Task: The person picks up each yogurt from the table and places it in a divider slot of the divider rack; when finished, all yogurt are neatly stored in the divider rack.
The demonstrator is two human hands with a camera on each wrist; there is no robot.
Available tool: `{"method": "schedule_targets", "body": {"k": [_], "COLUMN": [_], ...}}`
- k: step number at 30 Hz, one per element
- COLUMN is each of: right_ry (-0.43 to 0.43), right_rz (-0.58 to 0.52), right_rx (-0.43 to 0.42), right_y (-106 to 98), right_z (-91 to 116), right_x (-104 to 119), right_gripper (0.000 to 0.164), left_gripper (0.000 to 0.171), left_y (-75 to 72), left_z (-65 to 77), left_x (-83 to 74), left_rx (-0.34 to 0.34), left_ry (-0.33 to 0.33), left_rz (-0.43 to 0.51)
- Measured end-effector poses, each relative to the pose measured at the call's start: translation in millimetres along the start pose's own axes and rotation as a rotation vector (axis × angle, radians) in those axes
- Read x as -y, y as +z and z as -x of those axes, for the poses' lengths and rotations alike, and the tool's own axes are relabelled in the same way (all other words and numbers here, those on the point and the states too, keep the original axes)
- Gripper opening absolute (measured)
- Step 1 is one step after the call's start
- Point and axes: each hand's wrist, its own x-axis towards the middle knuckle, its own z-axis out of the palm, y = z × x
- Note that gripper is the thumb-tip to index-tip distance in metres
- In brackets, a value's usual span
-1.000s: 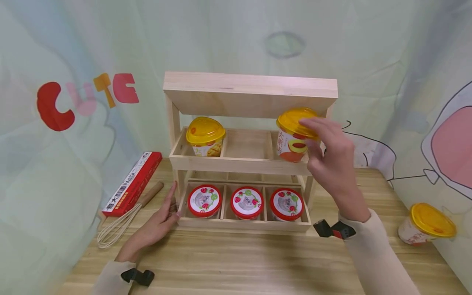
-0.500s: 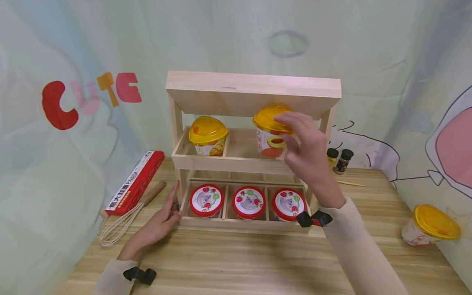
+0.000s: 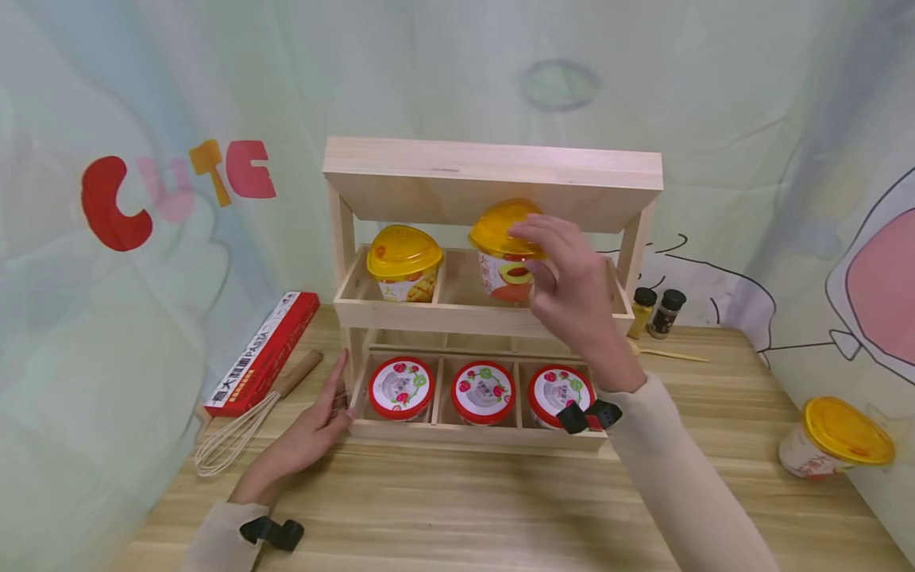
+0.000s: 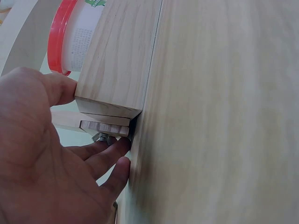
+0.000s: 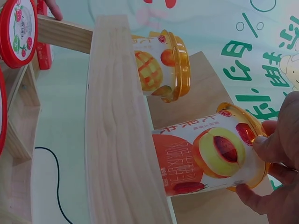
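Note:
My right hand point(image 3: 572, 290) grips a yogurt cup point(image 3: 500, 274) with a yellow lid and a peach picture by its lid. The cup is at the middle compartment of the upper tier of a wooden rack point(image 3: 450, 318); in the right wrist view its base is hidden behind the front rail point(image 5: 112, 116). A second yellow-lidded yogurt cup point(image 3: 404, 266), with a mango picture, stands in the left compartment. My left hand point(image 3: 307, 437) holds the rack's lower left corner, thumb on the wood point(image 4: 114, 70) and fingers behind it.
Three red-lidded cups point(image 3: 482, 393) fill the lower tier's front compartments. A pasta box point(image 3: 260, 353) and whisk point(image 3: 246, 425) lie left. Two spice jars point(image 3: 666, 314) and a thin yellow utensil point(image 3: 672, 354) are behind right. Another yellow-lidded cup point(image 3: 832, 437) stands far right.
My right hand has carried the peach yogurt cup leftward from the upper tier's right compartment to the middle one. The spice jars have come into view. My left hand stays at the rack.

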Motion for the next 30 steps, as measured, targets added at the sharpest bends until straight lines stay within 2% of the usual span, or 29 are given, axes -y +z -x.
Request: {"method": "schedule_targets", "body": {"k": [9, 15, 23, 30], "right_ry": [-0.009, 0.027, 0.043, 0.036], "right_rz": [-0.010, -0.053, -0.060, -0.104], "right_rx": [0.065, 0.108, 0.120, 0.128], "right_y": [16.1, 23.0, 23.3, 19.5], "right_z": [6.6, 14.3, 19.8, 21.0], "right_x": [-3.6, -5.6, -7.1, -10.8], "right_gripper": [0.040, 0.043, 0.043, 0.047], "left_gripper": [0.093, 0.093, 0.093, 0.094], "left_y": [-0.2, -1.2, -0.3, -0.3], "left_z": [-0.3, 0.3, 0.6, 0.1], "left_x": [-0.3, 0.5, 2.5, 1.7], "left_rx": [0.004, 0.002, 0.000, 0.002], "left_ry": [-0.001, -0.003, -0.028, -0.009], "left_rz": [0.005, -0.001, -0.017, -0.003]}}
